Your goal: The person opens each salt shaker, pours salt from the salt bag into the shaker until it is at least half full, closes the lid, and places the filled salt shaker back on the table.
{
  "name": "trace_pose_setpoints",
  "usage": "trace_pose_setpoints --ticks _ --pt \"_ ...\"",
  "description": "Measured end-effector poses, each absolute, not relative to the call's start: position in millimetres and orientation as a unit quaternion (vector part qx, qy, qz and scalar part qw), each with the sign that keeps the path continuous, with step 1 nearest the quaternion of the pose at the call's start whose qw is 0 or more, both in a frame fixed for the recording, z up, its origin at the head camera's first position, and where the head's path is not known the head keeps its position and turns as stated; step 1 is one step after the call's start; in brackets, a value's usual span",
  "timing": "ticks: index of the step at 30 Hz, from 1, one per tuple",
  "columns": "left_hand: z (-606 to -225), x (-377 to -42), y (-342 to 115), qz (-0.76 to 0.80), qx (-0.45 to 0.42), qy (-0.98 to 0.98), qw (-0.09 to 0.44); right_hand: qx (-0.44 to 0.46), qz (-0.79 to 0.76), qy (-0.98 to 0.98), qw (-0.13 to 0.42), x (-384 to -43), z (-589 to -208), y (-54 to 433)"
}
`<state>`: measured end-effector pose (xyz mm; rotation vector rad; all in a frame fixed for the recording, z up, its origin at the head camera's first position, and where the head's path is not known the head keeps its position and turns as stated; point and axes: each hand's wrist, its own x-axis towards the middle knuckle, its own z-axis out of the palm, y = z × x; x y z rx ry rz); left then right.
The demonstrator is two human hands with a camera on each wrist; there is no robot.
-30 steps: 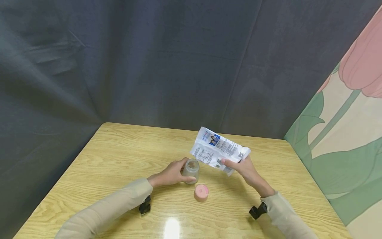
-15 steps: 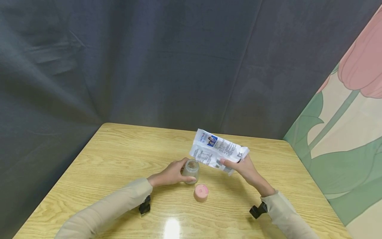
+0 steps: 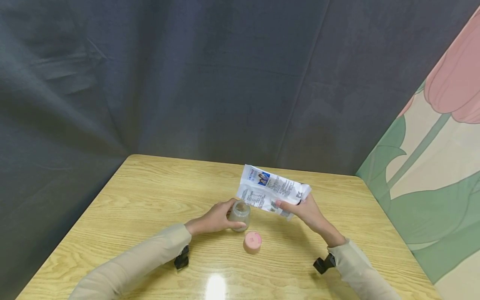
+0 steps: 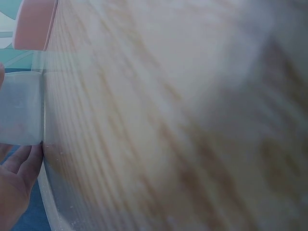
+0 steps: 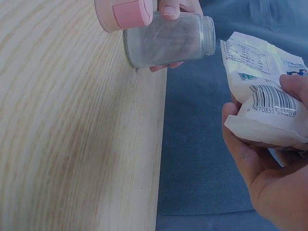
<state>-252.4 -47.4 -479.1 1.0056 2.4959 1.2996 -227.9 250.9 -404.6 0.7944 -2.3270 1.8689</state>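
Observation:
My left hand (image 3: 215,217) grips a clear glass jar (image 3: 240,216) that stands upright on the table with its mouth uncovered. In the right wrist view the jar (image 5: 168,41) looks empty. My right hand (image 3: 309,212) holds a white printed bag (image 3: 273,191) in the air, thumb on top and fingers beneath. The bag (image 5: 264,96) is tilted, its far left end close to the jar's mouth. Whether it touches the rim I cannot tell. Just in front of the jar lies a pink lid (image 3: 252,242).
The wooden table (image 3: 150,187) carries these things. A dark curtain (image 3: 225,83) hangs behind it and along the left side. To the right is a panel with a flower pattern (image 3: 431,187). Black wrist cameras (image 3: 181,258) hang under the sleeves.
The bag in my right hand has shifted slightly left and down, its end coming nearer the jar's mouth. My left hand, the jar and the lid have stayed in place.

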Motion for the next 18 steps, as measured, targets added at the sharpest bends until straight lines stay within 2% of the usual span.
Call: trace_pose_setpoints --ticks 18 --pt "-475.3 -250.6 -43.8 0.431 0.325 0.838 0.083 0.266 0.595 -0.758 0.026 -229.8 -400.7 253.0"
